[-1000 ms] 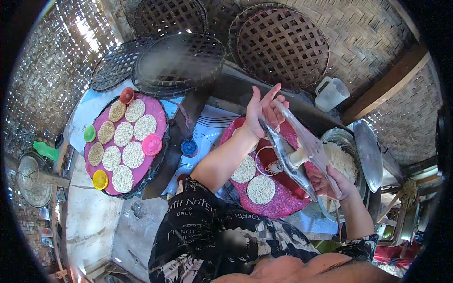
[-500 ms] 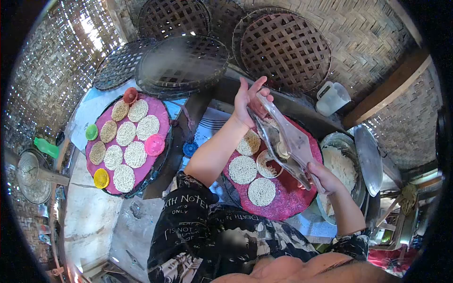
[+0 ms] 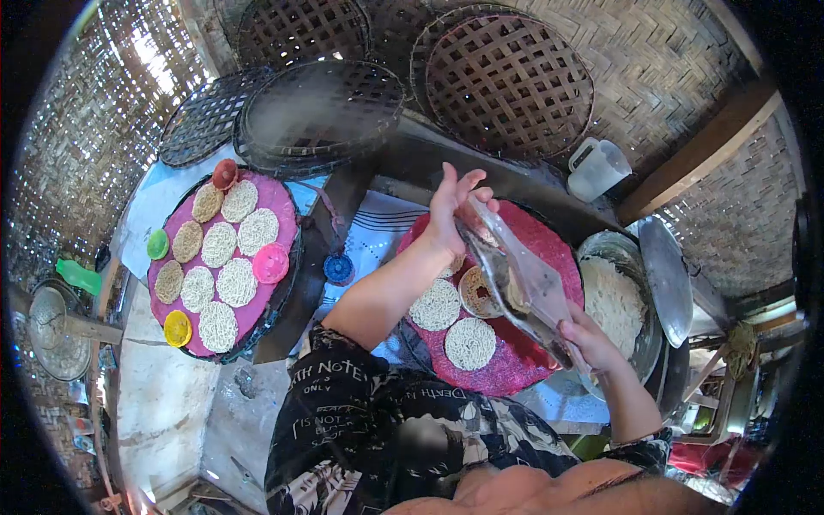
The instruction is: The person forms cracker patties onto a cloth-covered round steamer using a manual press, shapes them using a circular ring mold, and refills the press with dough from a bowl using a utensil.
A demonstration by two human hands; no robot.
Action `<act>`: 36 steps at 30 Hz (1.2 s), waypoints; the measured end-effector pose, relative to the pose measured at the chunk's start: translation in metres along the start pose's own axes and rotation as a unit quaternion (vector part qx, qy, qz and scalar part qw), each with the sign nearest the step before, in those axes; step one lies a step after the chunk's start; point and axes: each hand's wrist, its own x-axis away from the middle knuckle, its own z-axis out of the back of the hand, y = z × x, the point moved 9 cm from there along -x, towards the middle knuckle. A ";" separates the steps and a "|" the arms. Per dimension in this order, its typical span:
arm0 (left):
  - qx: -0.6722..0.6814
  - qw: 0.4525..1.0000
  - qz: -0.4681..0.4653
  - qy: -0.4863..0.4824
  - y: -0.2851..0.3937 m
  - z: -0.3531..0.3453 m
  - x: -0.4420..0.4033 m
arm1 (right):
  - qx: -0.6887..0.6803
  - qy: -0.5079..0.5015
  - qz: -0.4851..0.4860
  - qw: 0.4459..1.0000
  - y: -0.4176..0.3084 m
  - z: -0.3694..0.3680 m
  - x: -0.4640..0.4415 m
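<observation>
Between my hands is a long two-armed hand press (image 3: 545, 292), slanted above a round pink-covered tray (image 3: 562, 257). At its upper end my left hand (image 3: 459, 209) is closed round it. My right hand (image 3: 590, 341) grips the lower end, with the thumb on top. Beneath the press, a small ring-shaped mould (image 3: 477, 292) with strands inside lies on the tray. Next to it are flat white rounds of noodle-like strands, one nearest my body (image 3: 470, 344). The press partly hides the tray, and its underside cannot be seen.
At left, another pink tray (image 3: 283, 227) carries several noodle rounds and coloured moulds. A metal basin (image 3: 651, 352) of pale dough stands at right, beside a metal lid (image 3: 667, 279). A clear plastic jug (image 3: 599, 170) and woven bamboo trays (image 3: 511, 86) line the back wall.
My left hand has come slightly down towards my body, with the upper end of the press. Both hands keep their hold. The whole view has shifted a little.
</observation>
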 end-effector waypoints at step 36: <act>-0.359 0.883 -0.193 0.232 0.081 -0.019 0.205 | 0.440 0.281 0.147 0.840 -0.005 0.016 -0.089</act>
